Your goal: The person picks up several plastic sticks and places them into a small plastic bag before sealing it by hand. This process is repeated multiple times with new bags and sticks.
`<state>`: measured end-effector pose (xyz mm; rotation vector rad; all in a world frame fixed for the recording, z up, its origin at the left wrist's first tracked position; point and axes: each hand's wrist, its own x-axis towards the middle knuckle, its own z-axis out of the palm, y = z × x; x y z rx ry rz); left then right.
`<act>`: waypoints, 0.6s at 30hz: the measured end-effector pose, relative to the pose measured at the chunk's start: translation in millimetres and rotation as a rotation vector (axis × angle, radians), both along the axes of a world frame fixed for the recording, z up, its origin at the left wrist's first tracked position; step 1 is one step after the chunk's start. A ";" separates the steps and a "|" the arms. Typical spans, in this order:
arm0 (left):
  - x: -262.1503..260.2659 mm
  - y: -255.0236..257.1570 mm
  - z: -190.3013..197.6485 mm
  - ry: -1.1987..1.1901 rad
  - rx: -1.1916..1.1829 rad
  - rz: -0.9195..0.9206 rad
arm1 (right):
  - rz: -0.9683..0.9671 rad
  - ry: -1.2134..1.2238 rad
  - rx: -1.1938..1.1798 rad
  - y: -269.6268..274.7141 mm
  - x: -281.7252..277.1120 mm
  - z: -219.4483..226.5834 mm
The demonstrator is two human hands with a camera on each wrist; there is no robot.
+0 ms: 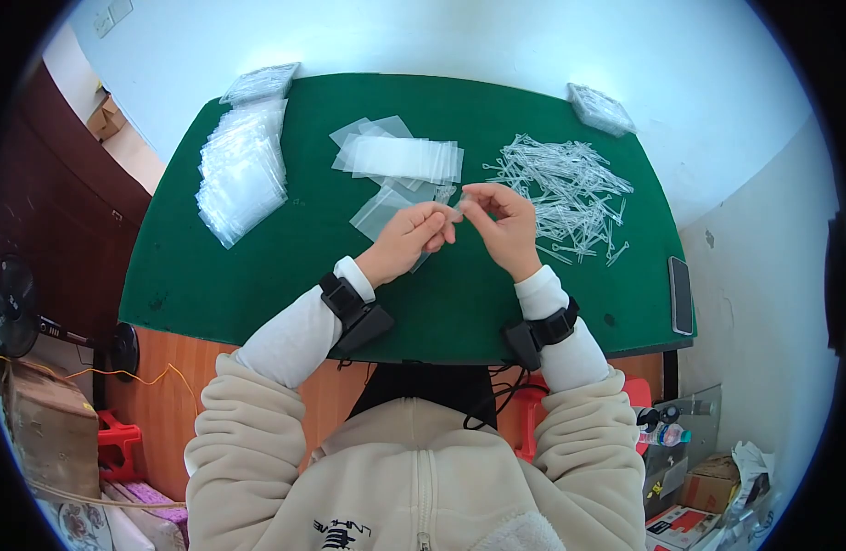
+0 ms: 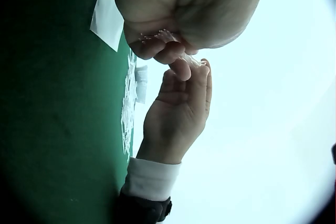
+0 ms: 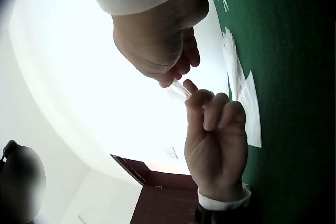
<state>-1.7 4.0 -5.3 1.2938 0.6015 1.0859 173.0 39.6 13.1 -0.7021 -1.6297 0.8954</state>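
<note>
Head view, from left to right: a spread stack of clear bags (image 1: 244,174) is on the left of the green table (image 1: 184,294). Some loose clear bags (image 1: 400,158) lie in the middle, just past the hands. Near them, the left hand (image 1: 407,241) has its fingers curled round a small bunch of thin clear sticks (image 2: 193,60). The bunch is up between the two hands, and both touch it, so neither is nearer. From the left hand's grip it reaches across to the right hand (image 1: 510,234), whose thumb and finger pinch its end. A big pile of clear looped sticks (image 1: 570,202) is right of the bunch. The long way of the bunch runs from hand to hand. In the left wrist view it slants down to the right, one end pointing at the right fingertips and small knobby tips at the other.
</note>
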 end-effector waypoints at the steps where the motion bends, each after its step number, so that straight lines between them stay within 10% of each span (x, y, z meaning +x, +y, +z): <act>1: -0.8 0.5 -0.2 0.001 -0.002 -0.001 | -0.002 0.040 -0.038 0.0 -0.5 -0.1; 6: -2.5 2.9 -0.2 -0.007 -0.043 0.076 | -0.222 -0.103 -0.016 23.7 20.5 -8.9; 9: -2.3 2.2 1.0 -0.008 -0.044 0.100 | -0.646 -0.944 0.459 31.1 37.0 -20.1; 18: -2.5 4.0 0.1 -0.051 -0.085 0.094 | -0.505 -1.039 0.193 34.8 42.1 -20.3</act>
